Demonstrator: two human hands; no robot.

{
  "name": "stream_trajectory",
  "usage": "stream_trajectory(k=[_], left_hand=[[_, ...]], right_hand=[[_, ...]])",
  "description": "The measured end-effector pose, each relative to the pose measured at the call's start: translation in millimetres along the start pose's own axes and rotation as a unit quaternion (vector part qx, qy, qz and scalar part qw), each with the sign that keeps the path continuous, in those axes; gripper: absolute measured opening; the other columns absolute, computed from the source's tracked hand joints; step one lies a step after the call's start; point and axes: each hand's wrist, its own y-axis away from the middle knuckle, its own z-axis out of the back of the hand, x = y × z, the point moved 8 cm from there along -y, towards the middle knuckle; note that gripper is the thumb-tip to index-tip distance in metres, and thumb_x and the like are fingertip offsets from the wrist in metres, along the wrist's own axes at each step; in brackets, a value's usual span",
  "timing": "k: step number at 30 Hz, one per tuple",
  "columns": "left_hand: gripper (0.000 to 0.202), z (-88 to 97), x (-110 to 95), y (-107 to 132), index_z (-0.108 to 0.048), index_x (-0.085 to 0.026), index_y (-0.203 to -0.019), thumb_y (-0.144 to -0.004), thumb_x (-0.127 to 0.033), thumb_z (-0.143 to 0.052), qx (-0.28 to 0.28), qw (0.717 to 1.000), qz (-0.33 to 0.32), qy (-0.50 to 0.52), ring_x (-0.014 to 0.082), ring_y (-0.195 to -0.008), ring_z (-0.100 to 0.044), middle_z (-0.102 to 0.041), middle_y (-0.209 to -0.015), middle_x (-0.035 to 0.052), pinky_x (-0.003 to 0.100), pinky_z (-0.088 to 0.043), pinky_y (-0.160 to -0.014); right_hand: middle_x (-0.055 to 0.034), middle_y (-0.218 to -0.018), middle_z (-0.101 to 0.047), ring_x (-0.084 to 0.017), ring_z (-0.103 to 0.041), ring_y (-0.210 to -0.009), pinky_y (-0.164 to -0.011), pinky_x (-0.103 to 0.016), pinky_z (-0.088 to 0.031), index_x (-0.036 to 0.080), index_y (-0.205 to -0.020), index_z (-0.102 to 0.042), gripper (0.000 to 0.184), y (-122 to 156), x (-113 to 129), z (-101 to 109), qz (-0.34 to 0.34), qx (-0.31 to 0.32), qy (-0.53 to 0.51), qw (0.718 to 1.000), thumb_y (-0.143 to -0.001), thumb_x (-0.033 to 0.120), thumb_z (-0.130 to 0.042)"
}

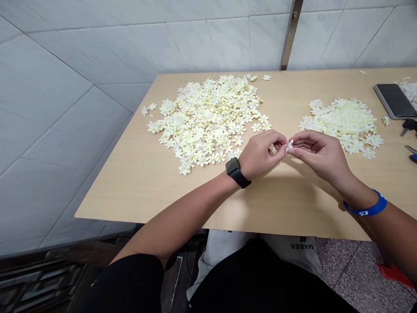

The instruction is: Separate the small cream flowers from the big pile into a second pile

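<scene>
Between the fingertips of both hands is one small white artificial flower [289,145], held just above the table. My left hand [262,152], with a black watch on its wrist, pinches the flower from the left. From the right, my right hand [321,154] closes thumb and fingers on it; a blue band circles that wrist. A large heap of pale yellow-white flowers [208,117] spreads beyond my left hand. Behind my right hand lies a smaller pile of flatter, paler flower pieces [345,121]. Fingers cover part of the held flower.
The light wood-coloured tabletop [130,182] meets a tiled wall [189,43] at the back. On the far right lie a phone [395,100], keys [408,126] and a blue-handled tool [413,157], partly cut off. A metal strip [291,34] runs up the wall.
</scene>
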Motion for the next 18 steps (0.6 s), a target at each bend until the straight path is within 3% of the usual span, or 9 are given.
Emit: stream_trajectory(k=[4,13,16,18], left_hand=[[0.010,-2.6,-6.4,2.0,-0.066,-0.017,-0.088,-0.094,-0.015,-0.058,-0.002,0.998,-0.059,-0.017,0.0127,-0.083,-0.065,-0.073,-0.090,0.0064,0.021,-0.053,-0.067],[0.009,4.2,-2.7,0.0,-0.066,-0.017,-0.088,-0.092,-0.014,-0.059,-0.022,0.998,-0.035,-0.043,0.0119,-0.077,-0.062,-0.071,-0.085,0.0048,0.020,-0.051,-0.062],[0.010,6.6,4.2,-1.1,-0.066,-0.017,-0.086,-0.091,-0.012,-0.058,-0.035,0.999,-0.003,-0.041,0.0115,-0.078,-0.063,-0.071,-0.084,0.0034,0.019,-0.051,-0.063],[0.010,8.5,10.0,-1.8,-0.066,-0.017,-0.085,-0.090,-0.011,-0.059,-0.046,0.998,0.023,-0.035,0.0113,-0.078,-0.063,-0.071,-0.084,0.0026,0.019,-0.051,-0.063]], right_hand=[[-0.0060,-0.095,-0.081,-0.024,-0.079,-0.090,-0.087,-0.039,-0.068,0.024,-0.092,-0.077,0.016,0.6,-0.6,-4.3,-0.008,0.005,-0.011,1.000,-0.081,0.034,-0.082],[-0.0040,-0.084,-0.078,-0.021,-0.078,-0.079,-0.080,-0.036,-0.066,0.022,-0.087,-0.074,0.007,-3.6,-6.2,2.1,-0.033,-0.010,-0.010,0.999,-0.081,0.024,-0.078],[-0.0026,-0.080,-0.076,-0.020,-0.077,-0.076,-0.078,-0.035,-0.065,0.021,-0.087,-0.072,0.007,-11.5,-9.2,17.9,-0.033,-0.043,-0.004,0.999,-0.081,0.022,-0.076],[-0.0030,-0.078,-0.075,-0.020,-0.076,-0.075,-0.077,-0.036,-0.063,0.020,-0.087,-0.071,0.006,-19.6,-11.0,41.4,-0.028,-0.092,0.023,0.995,-0.081,0.020,-0.073]])
